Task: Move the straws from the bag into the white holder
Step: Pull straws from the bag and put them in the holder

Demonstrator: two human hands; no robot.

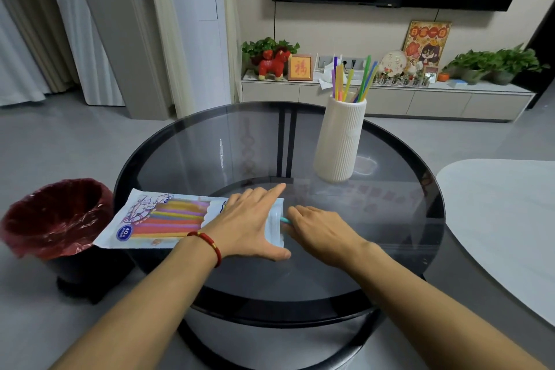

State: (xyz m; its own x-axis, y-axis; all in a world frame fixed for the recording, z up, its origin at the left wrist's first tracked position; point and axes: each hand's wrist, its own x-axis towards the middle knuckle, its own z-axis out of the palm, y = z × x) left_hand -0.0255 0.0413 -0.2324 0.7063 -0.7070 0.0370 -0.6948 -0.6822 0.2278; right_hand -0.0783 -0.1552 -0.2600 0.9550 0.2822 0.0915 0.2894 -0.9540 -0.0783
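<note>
A printed plastic bag of coloured straws (pixel 162 219) lies flat on the round glass table (pixel 210 159), its open mouth facing right. My left hand (pixel 249 222) presses flat on the bag near the mouth, fingers spread. At the mouth, my right hand (pixel 318 228) has its fingertips pinched on the end of a teal straw (pixel 285 220) that sticks out of the bag. The white ribbed holder (pixel 341 141) stands upright at the far right of the table. Several coloured straws (pixel 354 78) stand in it.
A bin with a red liner (pixel 57 216) stands on the floor just left of the table, beside the bag's far end. A pale oval table (pixel 504 219) sits to the right. A low cabinet (pixel 387 96) with plants and ornaments runs along the back wall.
</note>
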